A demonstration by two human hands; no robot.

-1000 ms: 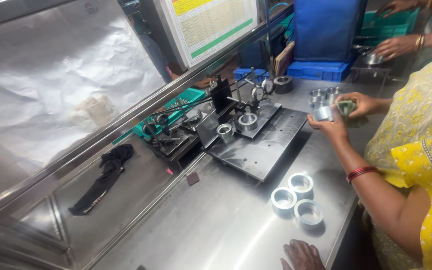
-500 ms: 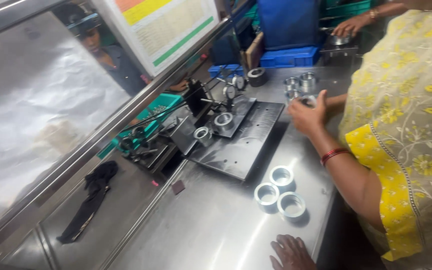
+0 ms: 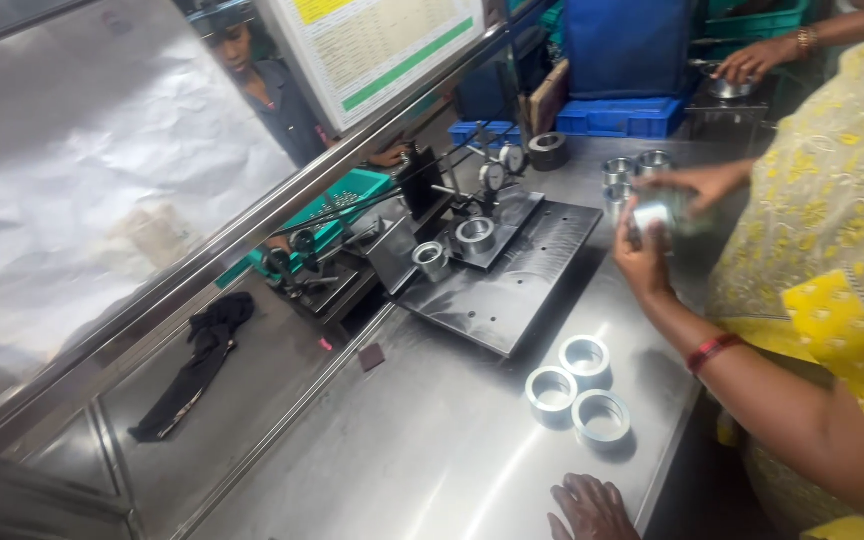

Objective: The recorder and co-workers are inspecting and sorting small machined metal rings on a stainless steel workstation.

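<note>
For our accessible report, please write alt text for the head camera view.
A co-worker in yellow holds a metal ring in both hands over a steel bench with a gauge fixture; three rings stand near the wearer's flat hand.

Three short, shiny silver metal rings (image 3: 580,390) lie flat with the hole upward, close together in a triangle, on the steel table (image 3: 422,450) near its front edge.

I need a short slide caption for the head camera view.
Left hand rests on steel table near three metal rings; a co-worker handles another ring.
</note>
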